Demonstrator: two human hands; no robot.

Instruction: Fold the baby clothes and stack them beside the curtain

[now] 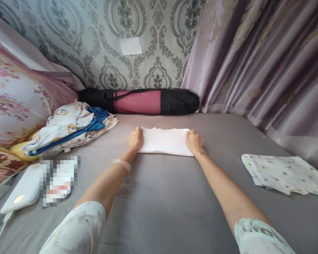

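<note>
A white cloth [164,141], folded into a wide flat rectangle, lies on the grey bed sheet [169,204]. My left hand [135,138] grips its left end with the fingers curled in. At the opposite end my right hand [194,141] is closed on the right edge. Both arms reach straight forward, and a pale bangle circles the left wrist. The cloth's far edge looks slightly uneven; its exact kind does not show.
Folded patterned cloth [283,173] lies at the right. Left are a pile of clothes [71,120], a floral pillow [13,95], a white device [26,187] with cables and a blurred-out item [60,180]. A black and pink rolled bag [137,102] lies along the wall.
</note>
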